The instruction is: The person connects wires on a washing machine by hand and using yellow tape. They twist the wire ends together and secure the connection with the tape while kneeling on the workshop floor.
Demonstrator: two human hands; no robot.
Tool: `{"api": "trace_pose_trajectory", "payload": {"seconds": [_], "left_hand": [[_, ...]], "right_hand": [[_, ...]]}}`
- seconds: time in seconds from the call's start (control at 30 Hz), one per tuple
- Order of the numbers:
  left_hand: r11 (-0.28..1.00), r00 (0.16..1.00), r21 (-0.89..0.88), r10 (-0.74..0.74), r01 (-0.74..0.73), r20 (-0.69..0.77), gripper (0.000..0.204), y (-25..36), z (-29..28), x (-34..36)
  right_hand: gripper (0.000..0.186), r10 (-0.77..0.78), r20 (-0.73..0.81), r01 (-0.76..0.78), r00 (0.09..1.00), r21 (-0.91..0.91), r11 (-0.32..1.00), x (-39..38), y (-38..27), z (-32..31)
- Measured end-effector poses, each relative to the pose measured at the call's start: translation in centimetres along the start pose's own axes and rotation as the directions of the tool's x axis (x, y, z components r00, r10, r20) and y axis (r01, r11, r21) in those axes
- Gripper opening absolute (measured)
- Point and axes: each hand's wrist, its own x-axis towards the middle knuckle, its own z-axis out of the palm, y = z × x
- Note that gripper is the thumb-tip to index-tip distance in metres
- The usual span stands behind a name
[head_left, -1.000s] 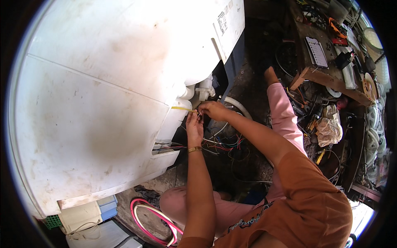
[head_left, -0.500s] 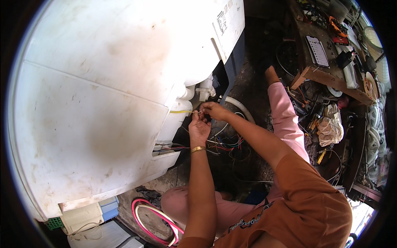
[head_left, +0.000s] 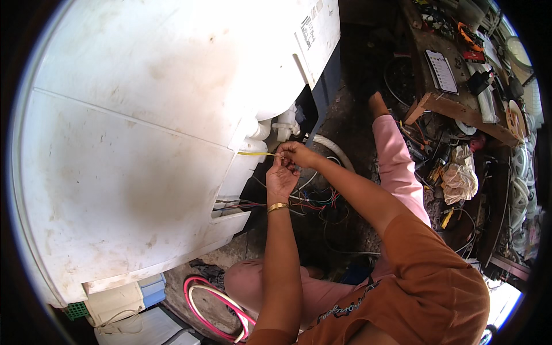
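A yellow wire (head_left: 256, 153) runs out from the edge of a large, stained white appliance casing (head_left: 121, 155). My left hand (head_left: 282, 179), with a gold band at the wrist, pinches this wire near its end, palm turned up. Fingertip to fingertip with it, my right hand (head_left: 295, 153) comes in from the right and pinches the same wire end. The very tip is hidden between the fingers. Just above the hands sits a white plastic valve-like fitting (head_left: 284, 123) in the casing's opening. Below them, several coloured wires (head_left: 313, 202) trail from a lower slot.
A grey corrugated hose (head_left: 332, 148) curves beside my right hand. To the right, a wooden bench (head_left: 460, 118) bears a phone (head_left: 441, 72) and clutter; a crumpled cloth (head_left: 460, 178) and tools lie below. Pink and cream hoses (head_left: 192, 293) coil on the floor near my leg.
My left hand has shifted slightly right, closer against my right fingertips. The yellow wire's end has moved a little right with it. Both hands keep their pinch.
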Motion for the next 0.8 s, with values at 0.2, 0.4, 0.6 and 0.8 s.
{"api": "trace_pose_trajectory", "payload": {"seconds": [0.2,0.4,0.6,0.8], "left_hand": [[0.999,1.0,-0.035,0.03,-0.03,-0.009,0.019,0.0,0.7,-0.1],[0.999,1.0,-0.048,0.02,-0.019,0.019,0.021,0.3,-0.6,0.1],[0.83,0.905,0.454,0.412,-0.324,-0.109,0.017,-0.9,0.1,1.4],[0.68,0.816,0.614,0.569,-0.4,-0.1,0.015,-0.9,-0.6,2.1]], "right_hand": [[0.015,-0.075,-0.038,0.074,0.996,-0.01,0.997,-0.2,0.1,-0.4],[0.015,0.019,0.007,-0.019,1.0,0.036,0.999,-0.1,-0.2,0.0],[0.016,-0.217,-0.04,0.215,0.975,-0.056,0.975,0.0,0.5,-0.6],[0.028,-0.24,-0.146,0.175,0.96,-0.359,0.917,-0.9,-1.0,-0.1]]}}
